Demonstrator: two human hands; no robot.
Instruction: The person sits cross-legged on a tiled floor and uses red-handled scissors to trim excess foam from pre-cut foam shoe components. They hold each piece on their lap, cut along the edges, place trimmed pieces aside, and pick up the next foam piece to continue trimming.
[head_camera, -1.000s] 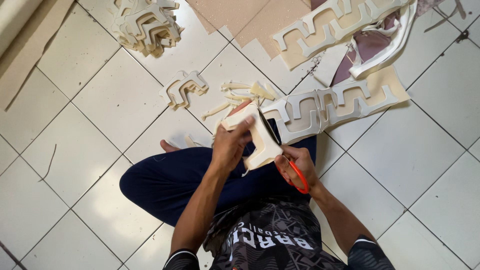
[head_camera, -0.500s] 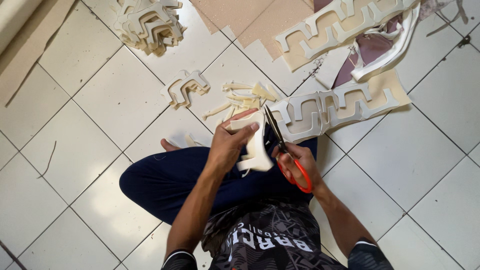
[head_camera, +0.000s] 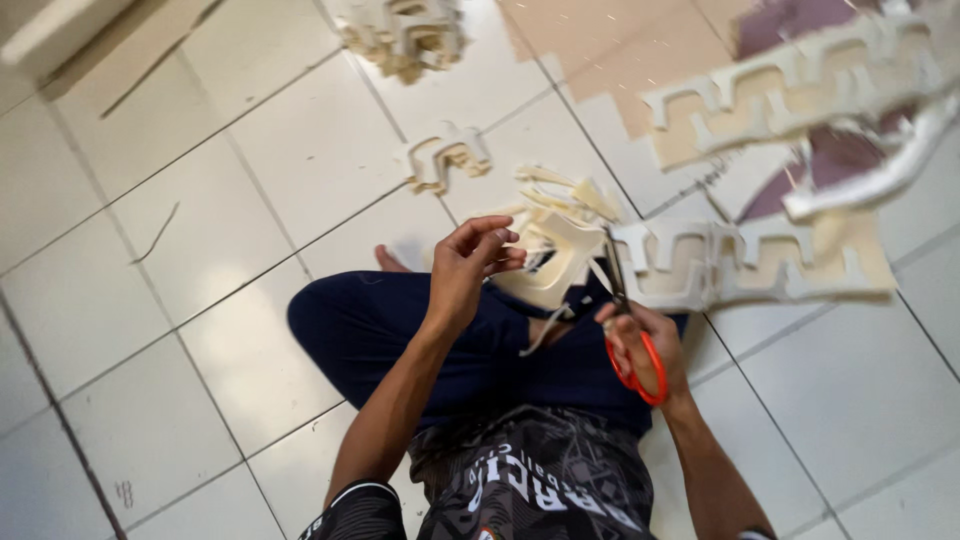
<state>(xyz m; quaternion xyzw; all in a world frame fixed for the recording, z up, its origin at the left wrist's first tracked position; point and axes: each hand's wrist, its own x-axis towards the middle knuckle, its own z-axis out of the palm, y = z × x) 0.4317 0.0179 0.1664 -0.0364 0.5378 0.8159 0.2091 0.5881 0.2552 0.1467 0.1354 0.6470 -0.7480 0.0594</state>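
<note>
I sit cross-legged on a white tiled floor. My left hand (head_camera: 470, 268) holds a cream foam cutout piece (head_camera: 548, 262) over my lap, fingers pinching its left edge. My right hand (head_camera: 645, 345) grips orange-handled scissors (head_camera: 628, 330), whose dark blades point up into the right side of the piece. A thin foam strip (head_camera: 545, 328) dangles beneath the piece. The picture is blurred by motion.
A long notched foam sheet (head_camera: 760, 262) lies to the right of my knee. Another notched strip (head_camera: 800, 90) and a tan sheet (head_camera: 610, 50) lie beyond. A small cutout (head_camera: 445, 158) and a pile of cutouts (head_camera: 405, 35) rest on the tiles ahead.
The view has shifted and blurred. The foam piece has been turned in my left hand, and the scissors' blades have gone from beside it into its right edge.
</note>
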